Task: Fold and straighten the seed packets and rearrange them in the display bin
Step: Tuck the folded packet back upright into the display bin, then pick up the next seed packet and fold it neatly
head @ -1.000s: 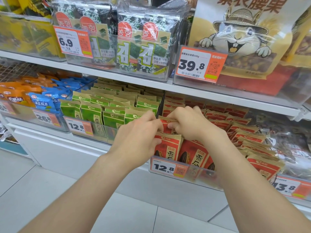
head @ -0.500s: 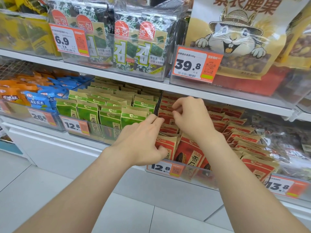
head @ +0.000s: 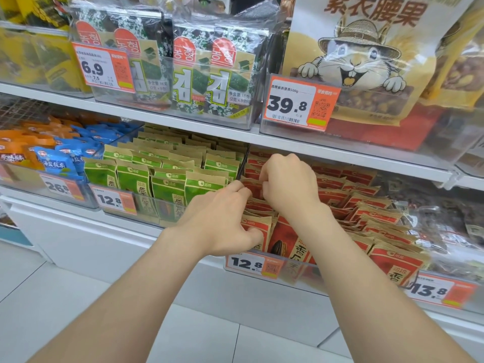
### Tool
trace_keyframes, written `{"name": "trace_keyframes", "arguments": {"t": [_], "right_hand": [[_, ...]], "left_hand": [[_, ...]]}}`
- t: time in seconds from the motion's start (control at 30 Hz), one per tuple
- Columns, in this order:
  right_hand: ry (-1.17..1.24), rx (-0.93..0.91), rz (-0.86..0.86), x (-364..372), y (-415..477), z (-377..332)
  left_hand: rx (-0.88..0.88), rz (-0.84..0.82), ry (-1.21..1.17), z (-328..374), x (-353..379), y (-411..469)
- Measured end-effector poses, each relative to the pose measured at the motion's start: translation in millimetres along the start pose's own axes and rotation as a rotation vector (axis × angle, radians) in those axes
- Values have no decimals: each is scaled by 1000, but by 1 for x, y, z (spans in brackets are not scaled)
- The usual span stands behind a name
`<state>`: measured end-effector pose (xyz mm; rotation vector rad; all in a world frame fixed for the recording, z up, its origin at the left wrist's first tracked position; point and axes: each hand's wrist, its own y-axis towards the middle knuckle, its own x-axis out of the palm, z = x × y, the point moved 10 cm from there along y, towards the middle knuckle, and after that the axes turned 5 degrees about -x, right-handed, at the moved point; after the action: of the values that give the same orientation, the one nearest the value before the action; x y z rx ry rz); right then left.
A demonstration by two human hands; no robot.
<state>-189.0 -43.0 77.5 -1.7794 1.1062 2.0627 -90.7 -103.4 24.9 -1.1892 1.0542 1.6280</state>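
Red packets point(head: 285, 239) stand in rows in a clear bin point(head: 296, 271), filling it from the front edge to the back. Green packets point(head: 167, 184) fill the next bin to the left. The left hand point(head: 222, 221) curls at the bin's front-left corner, thumb on the front packet's face and fingers hooked over the tops behind it, gripping that small stack. Just behind it, the right hand point(head: 288, 184) pinches a packet top with bent fingers. A price tag point(head: 251, 263) sits on the front wall.

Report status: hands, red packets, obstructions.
Left hand grips front red packets. Right hand pinches packets behind them. Rows to the right lie askew. Nothing blocking the bin.
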Motion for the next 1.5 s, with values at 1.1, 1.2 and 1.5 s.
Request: {"name": "trace_keyframes", "arguments": {"t": [1.1,1.2,1.5], "right_hand": [[558,-291,827,-160,-156,-2],[699,-231,692,-142,-152,-8],[1237,37,299,-75,-144,-10]], "left_hand": [[51,558,-1010,49,-92,-82],[11,558,-1101,52,-83,-82],[-337,491,-1352,25,-43,-81]]}}
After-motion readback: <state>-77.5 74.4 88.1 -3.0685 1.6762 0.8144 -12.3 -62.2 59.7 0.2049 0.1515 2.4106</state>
